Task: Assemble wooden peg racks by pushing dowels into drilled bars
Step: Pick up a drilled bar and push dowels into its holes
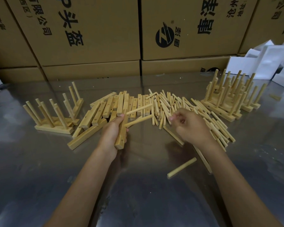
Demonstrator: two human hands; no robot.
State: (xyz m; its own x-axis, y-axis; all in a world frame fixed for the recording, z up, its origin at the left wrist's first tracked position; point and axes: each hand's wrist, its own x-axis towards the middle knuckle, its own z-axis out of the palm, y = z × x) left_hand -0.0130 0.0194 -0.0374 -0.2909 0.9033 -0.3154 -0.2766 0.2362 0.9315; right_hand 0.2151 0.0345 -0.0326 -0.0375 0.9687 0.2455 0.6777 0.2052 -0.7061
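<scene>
My left hand grips a drilled wooden bar held on its side above the steel table. Two dowels stick out of the bar toward the right. My right hand hovers over the pile of loose dowels, its fingers curled and pinching at a dowel in the heap. Whether it has lifted one is unclear. Loose drilled bars lie heaped behind my left hand.
Finished peg racks stand at the left and at the right. A single dowel lies near me on the steel table. Cardboard boxes wall the back; white foam pieces sit at the far right.
</scene>
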